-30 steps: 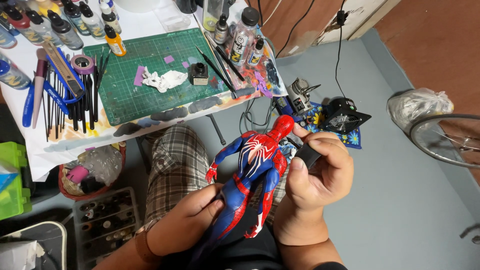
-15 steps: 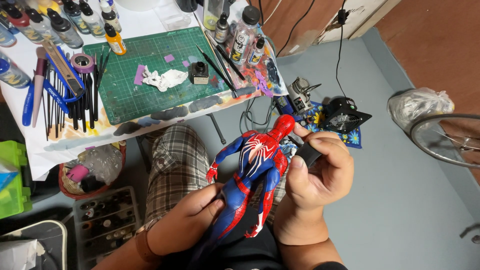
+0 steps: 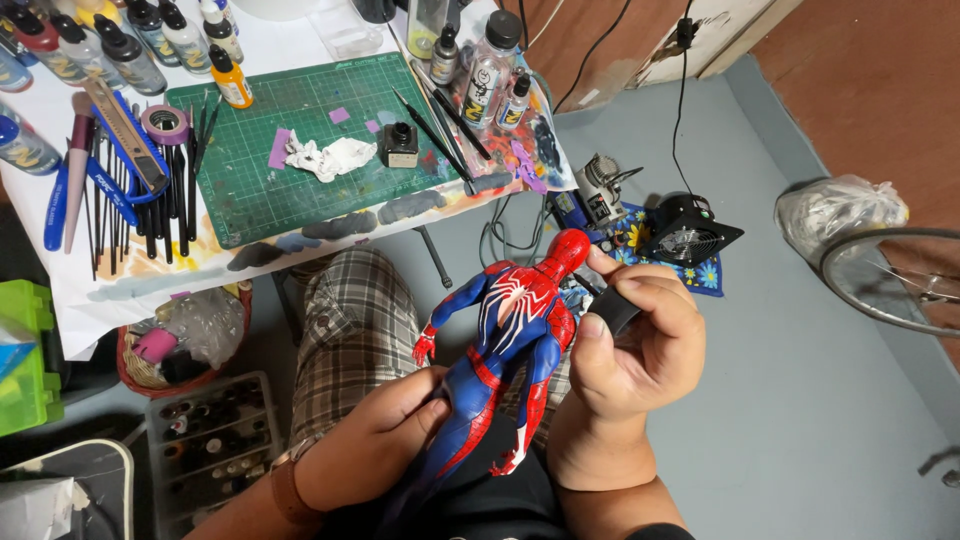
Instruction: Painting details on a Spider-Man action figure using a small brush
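A red and blue action figure (image 3: 500, 350) with a white spider mark on its back lies tilted over my lap, head up and to the right. My left hand (image 3: 370, 450) grips it around the legs and hips. My right hand (image 3: 630, 370) is closed around a small black cylinder-shaped tool (image 3: 612, 308), held against the figure's shoulder just below its red head (image 3: 568, 250).
A green cutting mat (image 3: 300, 160) on the paint-stained table holds a crumpled white tissue (image 3: 325, 157) and a small black pot (image 3: 399, 143). Paint bottles (image 3: 150, 40), brushes and a blue knife lie around it. A small black fan (image 3: 690, 232) and a bicycle wheel (image 3: 900, 280) are on the floor.
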